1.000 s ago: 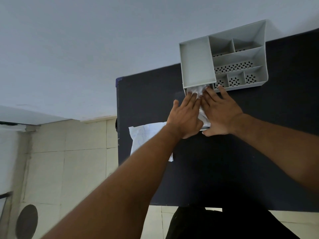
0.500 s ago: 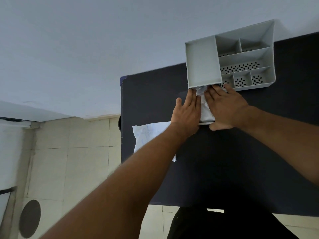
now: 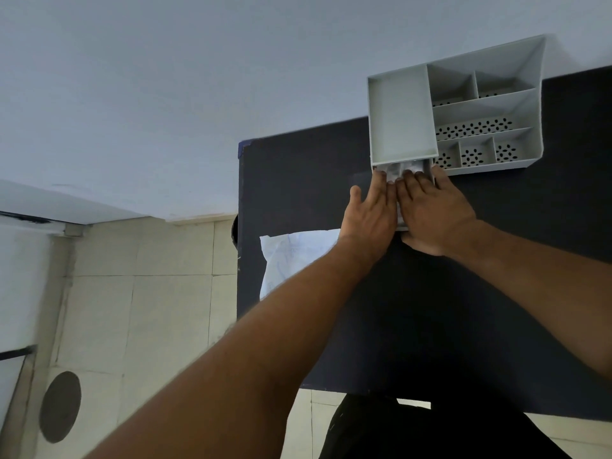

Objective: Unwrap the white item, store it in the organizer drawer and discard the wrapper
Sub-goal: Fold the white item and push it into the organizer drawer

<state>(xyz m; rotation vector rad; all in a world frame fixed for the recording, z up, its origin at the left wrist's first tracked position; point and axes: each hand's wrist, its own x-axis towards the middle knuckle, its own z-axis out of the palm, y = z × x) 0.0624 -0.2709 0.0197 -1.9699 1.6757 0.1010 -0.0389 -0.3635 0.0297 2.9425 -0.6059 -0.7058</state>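
Your left hand and right hand both lie flat, fingers extended, palms down on the white item; neither is closed around anything, it's a press, not a pinch. The item sits in the pulled-out drawer at the bottom left of the grey organizer, mostly hidden under your hands, so I can't tell whether it's fully below the drawer rim. Likely risk: if the soft item bunches above the rim it'll catch on the tray above when you close the drawer, and a hard shove could slide the whole organizer back on the dark table. Fingertips near the drawer opening can get pinched. The wrapper lies near the table's left edge, partly under your left forearm; pulling that arm back could sweep it to the floor before you discard it.
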